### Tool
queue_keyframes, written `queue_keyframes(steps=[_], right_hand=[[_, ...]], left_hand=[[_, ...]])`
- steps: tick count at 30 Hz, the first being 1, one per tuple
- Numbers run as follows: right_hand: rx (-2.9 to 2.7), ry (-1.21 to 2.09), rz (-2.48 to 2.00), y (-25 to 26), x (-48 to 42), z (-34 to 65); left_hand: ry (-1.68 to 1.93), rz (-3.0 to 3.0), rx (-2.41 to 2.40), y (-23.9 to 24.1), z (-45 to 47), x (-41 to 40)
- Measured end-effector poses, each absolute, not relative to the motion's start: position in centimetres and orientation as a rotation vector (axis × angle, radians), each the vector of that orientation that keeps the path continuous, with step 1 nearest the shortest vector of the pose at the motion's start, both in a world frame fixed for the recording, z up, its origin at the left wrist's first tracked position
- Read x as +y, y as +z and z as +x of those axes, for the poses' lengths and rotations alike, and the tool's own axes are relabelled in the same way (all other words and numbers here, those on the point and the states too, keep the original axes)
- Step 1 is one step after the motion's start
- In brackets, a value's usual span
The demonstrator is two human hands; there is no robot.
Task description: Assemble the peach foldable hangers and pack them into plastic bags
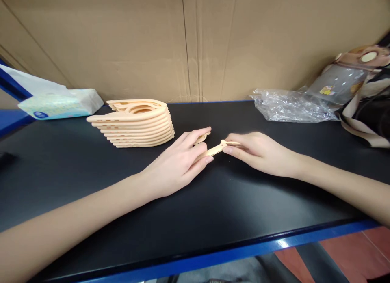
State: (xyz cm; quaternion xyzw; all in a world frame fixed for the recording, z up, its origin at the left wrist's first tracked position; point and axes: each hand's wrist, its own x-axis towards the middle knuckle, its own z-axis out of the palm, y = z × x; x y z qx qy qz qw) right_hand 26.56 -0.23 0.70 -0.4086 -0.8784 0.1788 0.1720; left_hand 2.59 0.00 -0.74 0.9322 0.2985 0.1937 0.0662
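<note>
My left hand (178, 165) is closed on a pale peach phone case (215, 150), its thumb along the near edge. Small slots show in that edge, and much of the case is hidden under the fingers. At the case's right end, my right hand (258, 151) pinches a thin strip of the same colour (230, 143) between thumb and fingers. Whether this strip is part of the case or a separate piece, I cannot tell. Left of and beyond my hands stands a stack of several similar peach cases (137, 128), with a large rounded opening in the top one.
A tissue pack (65, 104) lies at the back left of the black table (195, 230). Crumpled clear plastic (289, 106) and a bottle with a brown lid and strap (341, 80) are at the back right. Cardboard (122, 39) stands behind the table.
</note>
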Motion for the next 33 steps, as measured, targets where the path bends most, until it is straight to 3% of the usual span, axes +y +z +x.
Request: queue_keyframes(steps=[33], right_hand=[[-2.459,0.608,-1.099,0.47,0.15,26.76]], left_hand=[[0.720,2.815,0.839,-0.88,2.75,-0.03]])
